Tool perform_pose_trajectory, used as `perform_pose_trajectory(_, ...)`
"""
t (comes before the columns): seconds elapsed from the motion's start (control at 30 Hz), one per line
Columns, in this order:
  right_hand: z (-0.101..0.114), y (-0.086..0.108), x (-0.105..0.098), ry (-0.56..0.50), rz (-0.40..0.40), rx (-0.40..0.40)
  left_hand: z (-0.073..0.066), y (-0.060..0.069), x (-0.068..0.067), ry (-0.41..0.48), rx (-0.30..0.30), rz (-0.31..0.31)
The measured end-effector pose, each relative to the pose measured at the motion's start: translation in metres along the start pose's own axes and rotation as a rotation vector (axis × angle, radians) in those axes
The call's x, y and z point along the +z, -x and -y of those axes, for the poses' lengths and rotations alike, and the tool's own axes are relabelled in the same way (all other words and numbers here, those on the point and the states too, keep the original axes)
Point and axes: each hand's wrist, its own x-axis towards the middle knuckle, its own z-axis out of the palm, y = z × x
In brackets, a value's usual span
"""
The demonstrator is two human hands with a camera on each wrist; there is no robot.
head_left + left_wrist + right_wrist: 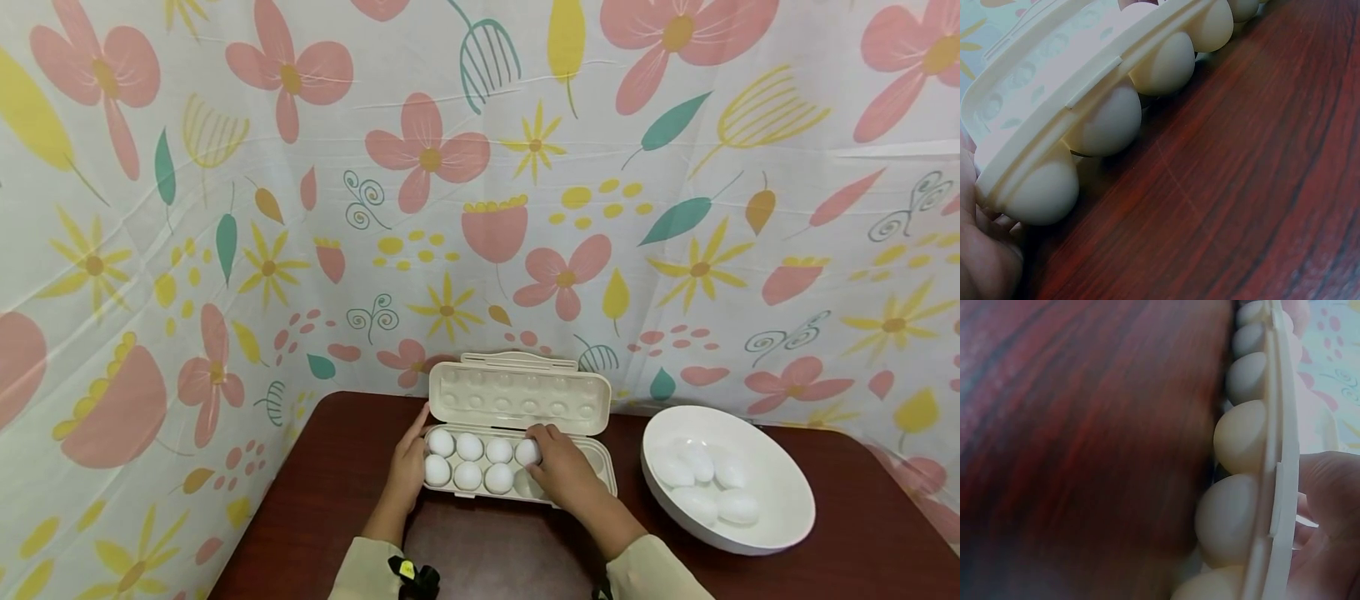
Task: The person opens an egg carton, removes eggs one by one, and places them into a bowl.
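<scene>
A cream plastic egg carton lies on the table with its lid raised at the back. Several white eggs fill its left and middle cups; at the right end, cups show no egg. My left hand holds the carton's left end, one finger stretched along its side; in the left wrist view, some fingers reach beneath the rim. With thumb and fingertips, my right hand pinches a white egg at the fourth cup of the back row. The right wrist view hides that egg.
To the right stands a white bowl with several white eggs inside. Everything rests on a dark red wooden table. A flower-patterned cloth hangs close behind the carton and along the left.
</scene>
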Motion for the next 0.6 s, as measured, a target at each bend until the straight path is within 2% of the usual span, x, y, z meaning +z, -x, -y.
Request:
perform_pose_trajectory(0.17,-0.001,0.002,0.000,-0.008,-0.007,0.022,-0.020,0.010,-0.001,-0.016,0.007,0.012)
perform_pose_trajectory(0.3,0.000,0.003,0.000,-0.027,-0.035,0.029,-0.025,0.013,0.000,-0.023,0.016,0.009)
perform_pose_trajectory(0.43,0.002,0.004,0.000,-0.055,-0.069,0.043,-0.020,0.009,0.000,-0.017,0.012,0.004)
perform_pose_trajectory(0.6,0.005,0.006,-0.002,-0.084,-0.100,0.051,0.000,-0.001,0.000,-0.016,0.003,-0.015)
